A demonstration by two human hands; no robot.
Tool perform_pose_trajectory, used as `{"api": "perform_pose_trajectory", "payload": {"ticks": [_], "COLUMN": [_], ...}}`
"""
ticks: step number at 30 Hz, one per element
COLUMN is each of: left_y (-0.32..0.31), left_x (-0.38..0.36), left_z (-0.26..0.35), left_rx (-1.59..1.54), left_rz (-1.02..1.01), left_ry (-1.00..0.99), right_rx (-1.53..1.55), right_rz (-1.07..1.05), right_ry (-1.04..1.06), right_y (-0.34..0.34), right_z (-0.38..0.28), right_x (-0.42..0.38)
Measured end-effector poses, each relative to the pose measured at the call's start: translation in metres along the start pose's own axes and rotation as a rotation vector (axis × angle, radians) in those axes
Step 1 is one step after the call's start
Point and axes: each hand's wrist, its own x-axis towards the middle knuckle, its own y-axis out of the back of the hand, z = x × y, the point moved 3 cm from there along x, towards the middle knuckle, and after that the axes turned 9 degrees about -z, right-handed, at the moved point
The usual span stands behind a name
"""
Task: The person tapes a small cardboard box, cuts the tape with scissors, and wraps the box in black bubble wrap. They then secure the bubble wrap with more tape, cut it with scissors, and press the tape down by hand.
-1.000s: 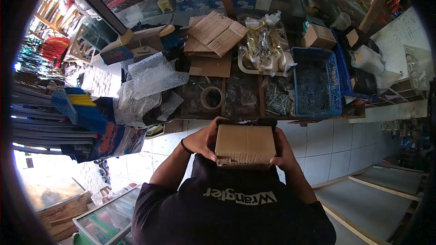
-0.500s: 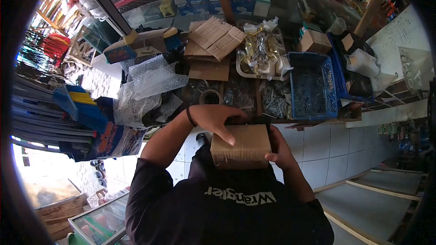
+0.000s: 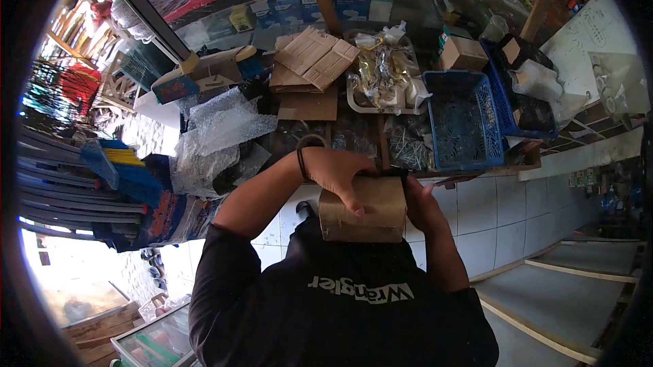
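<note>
A brown cardboard box [image 3: 362,217] is held close in front of my black shirt, over the floor between me and the table. My left hand [image 3: 340,173] reaches over its far left corner, thumb lying on the top face and fingers hooked behind the far side. At the box's right side is my right hand [image 3: 423,205], its thumb raised off the cardboard and its other fingers mostly hidden behind the far right corner. Something black [image 3: 389,173] shows along the far edge between the hands; I cannot make out what it is.
Beyond the box, the table carries bubble wrap [image 3: 228,119], flattened cardboard [image 3: 316,57], a white tray [image 3: 367,110] of bagged fittings, a blue basket [image 3: 466,163] and a tape roll [image 3: 313,141]. A grey shelf [image 3: 578,299] stands at right, bundled pipes [image 3: 75,190] at left.
The box has turned slightly and shifted a little toward the table. My left hand has slid right along it. My right thumb has lifted from the front right corner, and that hand has moved farther back.
</note>
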Motion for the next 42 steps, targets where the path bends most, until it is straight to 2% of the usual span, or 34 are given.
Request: {"api": "perform_pose_trajectory", "payload": {"ticks": [2, 4, 8, 15, 17, 20, 23, 26, 29, 31, 33, 35, 42], "left_y": [0.004, 0.007, 0.011, 0.029, 0.032, 0.034, 0.034, 0.036, 0.039, 0.038, 0.036, 0.036, 0.037], "left_x": [0.0, 0.0, 0.006, -0.004, -0.004, -0.002, 0.007, 0.007, 0.007, 0.005, 0.005, 0.005, -0.002], "left_z": [0.007, 0.014, -0.001, -0.004, -0.002, -0.002, -0.014, -0.017, -0.023, -0.025, -0.031, -0.03, -0.01], "left_rx": [-0.037, -0.109, 0.03, 0.004, 0.038, 0.115, 0.129, 0.147, 0.101, -0.007, -0.033, -0.048, -0.051], "left_rz": [-0.025, -0.042, 0.076, 0.137, 0.157, 0.195, 0.224, 0.265, 0.26, 0.211, 0.246, 0.256, 0.259], "left_ry": [-0.029, -0.075, 0.002, 0.068, 0.081, 0.069, 0.036, 0.023, 0.035, 0.072, 0.014, -0.008, 0.027], "right_rx": [0.291, 0.402, 0.489, 0.26, 0.287, 0.665, 0.532, 0.688, 0.728, 0.04, -0.062, 0.421, 0.323], "right_rz": [-0.053, 0.003, 0.067, 0.051, 0.046, -0.093, 0.068, 0.047, 0.135, 0.063, 0.051, 0.093, 0.108], "right_ry": [-0.048, -0.193, -0.36, -0.211, -0.161, -0.111, -0.081, -0.099, -0.148, -0.018, 0.03, -0.001, 0.01], "right_y": [0.011, 0.025, 0.014, -0.023, -0.026, -0.011, 0.002, -0.005, 0.006, 0.018, 0.009, -0.009, -0.032], "right_z": [0.004, 0.019, 0.033, 0.009, 0.007, 0.027, 0.034, 0.028, 0.034, 0.033, 0.025, 0.019, -0.007], "right_x": [0.014, 0.029, 0.046, 0.032, 0.027, 0.028, 0.022, 0.018, 0.004, -0.002, -0.002, -0.006, -0.005]}}
